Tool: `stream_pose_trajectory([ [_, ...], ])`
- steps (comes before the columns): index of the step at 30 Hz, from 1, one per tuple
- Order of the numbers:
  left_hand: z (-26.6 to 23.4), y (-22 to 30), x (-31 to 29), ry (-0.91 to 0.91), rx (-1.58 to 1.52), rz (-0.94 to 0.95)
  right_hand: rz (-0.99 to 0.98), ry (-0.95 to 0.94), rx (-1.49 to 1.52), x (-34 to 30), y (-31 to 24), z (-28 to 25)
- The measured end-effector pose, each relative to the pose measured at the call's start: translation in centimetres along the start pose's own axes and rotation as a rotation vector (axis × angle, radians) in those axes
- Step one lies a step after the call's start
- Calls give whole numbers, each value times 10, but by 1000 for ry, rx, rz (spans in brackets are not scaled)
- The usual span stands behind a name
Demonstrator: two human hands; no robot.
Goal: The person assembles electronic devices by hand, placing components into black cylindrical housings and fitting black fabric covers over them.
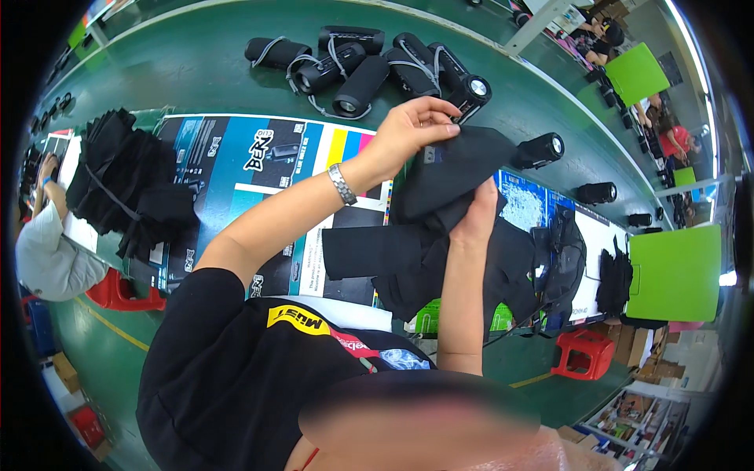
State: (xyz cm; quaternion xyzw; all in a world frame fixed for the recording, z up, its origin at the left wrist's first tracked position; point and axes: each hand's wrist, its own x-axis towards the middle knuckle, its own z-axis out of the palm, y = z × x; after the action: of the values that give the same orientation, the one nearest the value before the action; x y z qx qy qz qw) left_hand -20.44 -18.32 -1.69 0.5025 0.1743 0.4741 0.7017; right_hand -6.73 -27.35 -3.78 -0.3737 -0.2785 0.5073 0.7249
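A black cloth piece, pouch-like with a small faint mark, is lifted between my hands over the bench. My left hand, a watch on its wrist, pinches at the cloth's far edge, close beside an upright black cylindrical speaker. Lower down, my right hand is closed around the cloth's near right side, its thumb on top and the other fingers mostly hidden. Beneath both hands lie more black cloth pieces in a loose pile. Several black speakers with grey cord loops lie beyond my left hand.
Tied black cloth pieces are heaped at left on printed sheets. More speakers stand at right, past a black mesh bag. Red stools and green panels flank the bench. Another person sits at far left.
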Motion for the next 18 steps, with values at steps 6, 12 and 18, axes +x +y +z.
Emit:
stream_pose_trajectory([
  [6, -6, -32, 42, -235, -137, -450, -106, 157, -237, 66, -38, -37],
  [12, -4, -70, 127, 57, 419, 66, -498, 273, -1007, 142, -38, -56],
  [18, 4, -90, 184, 369, 511, 218, -640, 443, -1101, 208, -27, -49],
])
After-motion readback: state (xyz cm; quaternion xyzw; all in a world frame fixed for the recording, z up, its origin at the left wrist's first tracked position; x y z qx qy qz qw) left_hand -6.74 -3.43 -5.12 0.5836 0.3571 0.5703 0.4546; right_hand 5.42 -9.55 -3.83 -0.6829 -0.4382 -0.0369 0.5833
